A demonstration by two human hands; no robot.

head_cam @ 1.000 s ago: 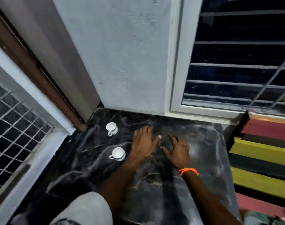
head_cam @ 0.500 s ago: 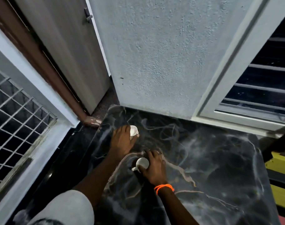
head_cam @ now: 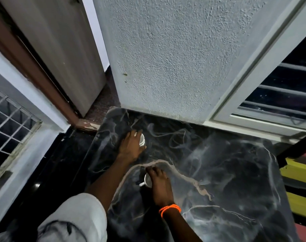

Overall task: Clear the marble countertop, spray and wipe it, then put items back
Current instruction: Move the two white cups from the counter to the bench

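Marble countertop [head_cam: 218, 172], black with pale veining, lies under both hands and carries two small white teacups, the only loose items visible on it. The left hand [head_cam: 130, 147] reaches to the far cup [head_cam: 141, 139], which sits at its fingertips near the slab's back left corner, close to the rough grey wall [head_cam: 166, 58]. Fingers curl over the cup's near side and the thumb comes round below it, so the hand looks closed on the cup, though whether it has lifted clear of the stone cannot be told. The right hand [head_cam: 159, 186], an orange wristband [head_cam: 169, 209] on its wrist, drapes over the near cup [head_cam: 147, 179] from above, fingers bent down round the rim; the cup's handle [head_cam: 141, 184] pokes out to the left of the palm. That grip also looks closed, with the cup apparently resting on the marble.

One cup per hand suggests both are meant to be carried off in a single trip, which fits the clearing step. Gripping from above by the rim suits such small, light cups, where the handle is too tiny to be worth hooking. No spray bottle or cloth is in view, so spraying and wiping seem not yet begun.
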